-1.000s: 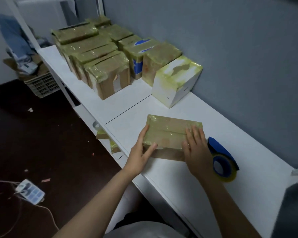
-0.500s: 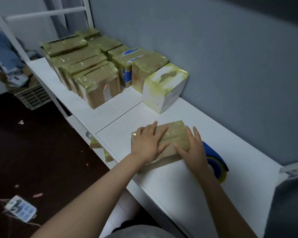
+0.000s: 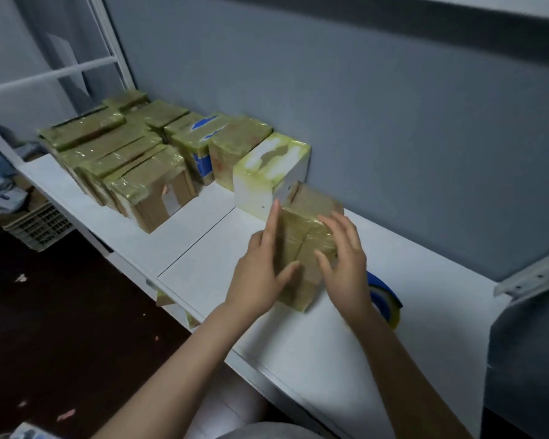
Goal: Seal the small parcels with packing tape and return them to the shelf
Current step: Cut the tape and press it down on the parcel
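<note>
A small brown parcel (image 3: 305, 239) wrapped in yellowish tape stands tilted up on one end on the white shelf (image 3: 210, 264). My left hand (image 3: 260, 274) holds its left side, with the fingers pointing up along the edge and the thumb on the near face. On the other side, my right hand (image 3: 346, 264) grips it, fingers spread over the top corner. A blue tape dispenser (image 3: 385, 296) with a yellowish roll lies on the shelf just behind my right wrist, partly hidden.
Several taped parcels (image 3: 146, 182) stand in rows at the shelf's far left, ending in a white box (image 3: 267, 172) just behind the held parcel. A grey wall runs along the back. A metal bracket (image 3: 533, 277) juts in at right. The dark floor and a crate (image 3: 35, 226) lie to the left.
The parcel lay flat under my hands; it has since been lifted and turned up onto its end, nearer the white box. My view has shifted right.
</note>
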